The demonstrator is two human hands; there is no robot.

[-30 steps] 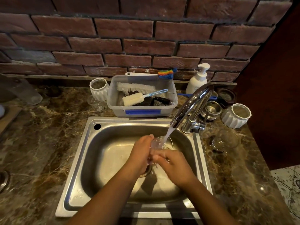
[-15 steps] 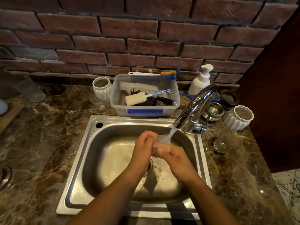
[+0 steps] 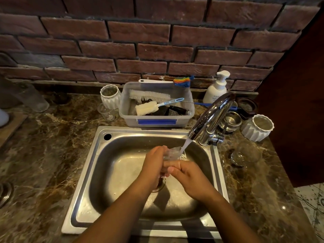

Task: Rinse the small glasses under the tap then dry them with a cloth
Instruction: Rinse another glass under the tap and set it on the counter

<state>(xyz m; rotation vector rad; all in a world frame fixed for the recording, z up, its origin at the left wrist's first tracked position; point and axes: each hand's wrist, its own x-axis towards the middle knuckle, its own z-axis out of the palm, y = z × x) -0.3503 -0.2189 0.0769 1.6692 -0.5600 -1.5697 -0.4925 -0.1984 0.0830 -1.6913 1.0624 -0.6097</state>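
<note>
My left hand (image 3: 154,165) and right hand (image 3: 191,176) both grasp the glass (image 3: 172,153), tilted, mouth toward the tap (image 3: 210,116) stream.

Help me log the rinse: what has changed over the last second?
The left hand and right hand kept hold of the small glass under the running tap and seem to have turned it: its open rim no longer faces the camera. Nothing was let go. The glass on the counter and brush tub stayed put.
</note>
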